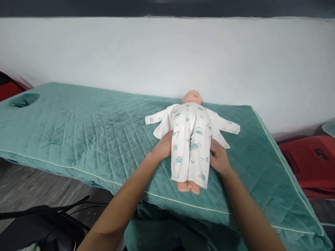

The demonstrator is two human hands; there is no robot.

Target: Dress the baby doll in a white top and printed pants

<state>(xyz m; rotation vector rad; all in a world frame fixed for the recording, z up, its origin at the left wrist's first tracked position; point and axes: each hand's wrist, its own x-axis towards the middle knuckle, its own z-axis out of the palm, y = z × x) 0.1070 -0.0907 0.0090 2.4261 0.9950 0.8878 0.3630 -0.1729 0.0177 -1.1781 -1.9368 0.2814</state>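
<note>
A baby doll (192,96) lies on its back on a green quilted bed cover (115,139), its head by the wall. Over its body lies a white long-sleeved baby shirt (217,126) with the sleeves spread out. Patterned white baby pants (192,139) rest on top, from the chest to the ankles, and the doll's bare feet (188,187) show below the legs. My left hand (164,145) is at the left edge of the pants, its fingertips hidden beneath the cloth. At the right edge, my right hand (220,157) has its fingers bent in around the cloth.
A white wall (104,52) runs along the bed's far side. The cover has a face hole (24,100) at the far left. Red plastic chairs (311,164) stand to the right. A black bag with straps (44,223) is at the lower left.
</note>
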